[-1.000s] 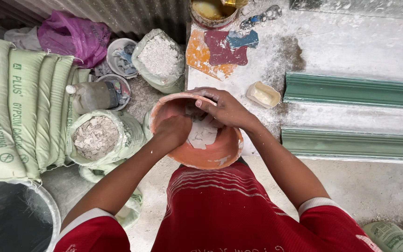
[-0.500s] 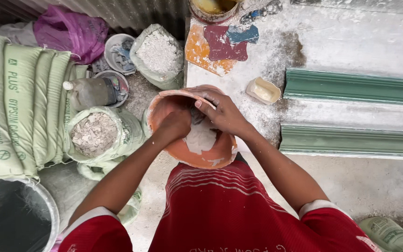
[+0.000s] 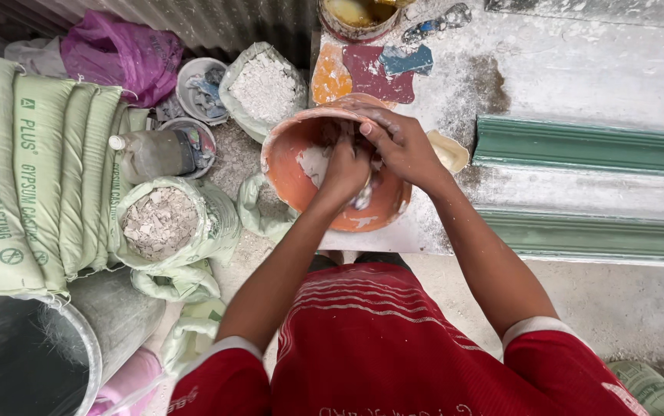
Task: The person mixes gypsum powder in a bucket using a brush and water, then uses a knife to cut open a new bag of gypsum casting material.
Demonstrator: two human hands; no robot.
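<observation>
An orange bowl [image 3: 289, 158] smeared with white plaster stands tilted at the corner of a dusty white table [image 3: 578, 69]. My left hand [image 3: 345, 171] is inside the bowl, fingers closed in the wet white plaster [image 3: 314, 163]. My right hand [image 3: 405, 145] lies over the bowl's far right rim, its fingers curled at the rim and touching my left hand. Both hands carry white smears. What lies at the bottom of the bowl is hidden by my hands.
Pale green sacks [image 3: 31, 169] are stacked at the left, with open bags of white chunks [image 3: 158, 223] and powder [image 3: 266, 81], a plastic bottle [image 3: 151, 154] and a metal bucket [image 3: 20, 362]. Green moulding strips [image 3: 586, 146] lie on the table's right. A yellow-stained bowl [image 3: 355, 15] stands at the back.
The bowl has tipped up toward the left. My left hand has gone deeper into the plaster and now covers the white lump; my right hand stays at the rim.
</observation>
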